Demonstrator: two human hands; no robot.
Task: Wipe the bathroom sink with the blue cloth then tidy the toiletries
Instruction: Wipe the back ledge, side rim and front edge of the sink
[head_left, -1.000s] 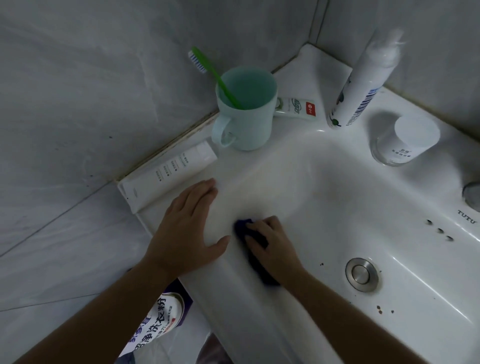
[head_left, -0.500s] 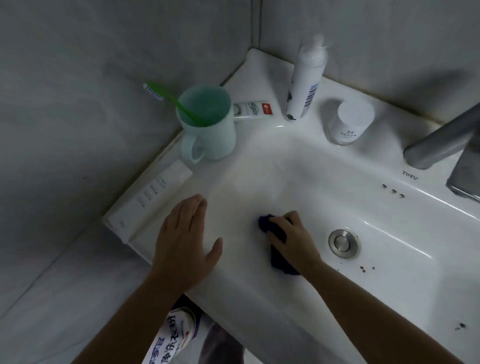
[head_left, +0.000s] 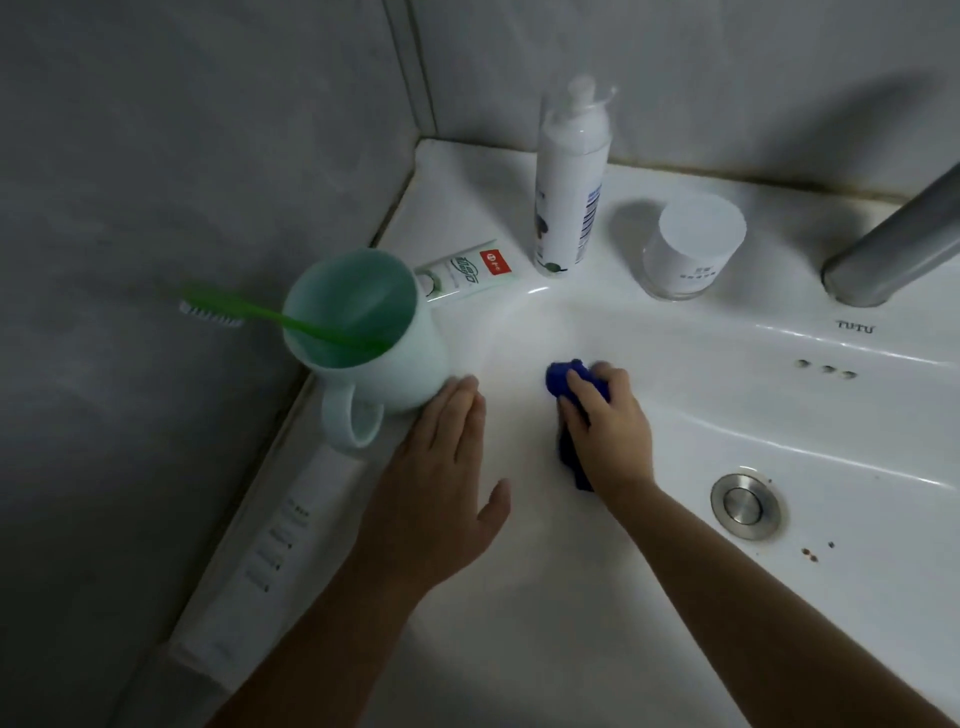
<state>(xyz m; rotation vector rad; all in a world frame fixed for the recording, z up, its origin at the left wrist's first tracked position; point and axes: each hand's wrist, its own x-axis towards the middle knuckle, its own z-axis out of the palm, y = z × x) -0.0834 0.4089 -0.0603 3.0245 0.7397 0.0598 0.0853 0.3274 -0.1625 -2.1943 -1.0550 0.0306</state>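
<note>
Nearest, two bare forearms reach in over the front edge of the sink (head_left: 597, 623). The left hand (head_left: 441, 483) lies flat and released, palm down on the rim, its fingertips touching the base of the mug (head_left: 374, 353). The right hand (head_left: 608, 431) is clenched around the cloth (head_left: 563, 379), pressing it to the left slope of the basin; a blue fold pokes out beyond the fingers and another trails under the palm toward the wrist.

The cloth looks soft and light — bunched small enough to fit one fist, it should mould to the basin's curve, and a gathered handful with the palm on top seems the right hold for scrubbing. Wet glazed ceramic is likely slippery, so the flat left hand probably serves as a brace.

To the right of the cloth sits the drain plug (head_left: 743, 506), with a few brown specks (head_left: 810, 555) just beside it — not yet wiped, I judge, so the wiping step is only partly done.

Along the left rim a white tube (head_left: 270, 551) lies flat against the wall. The mug stands farther on, a green toothbrush (head_left: 270, 314) leaning out of it to the left; it looks rigid and breakable, best taken by the handle. Behind it a toothpaste tube (head_left: 467, 270) lies flat, touching the mug's far side as far as I can tell. In the far corner a tall spray bottle (head_left: 569, 176) stands upright, likely top-heavy, with a short capped jar (head_left: 691, 244) to its right and the faucet (head_left: 893, 244) at the far right edge.
</note>
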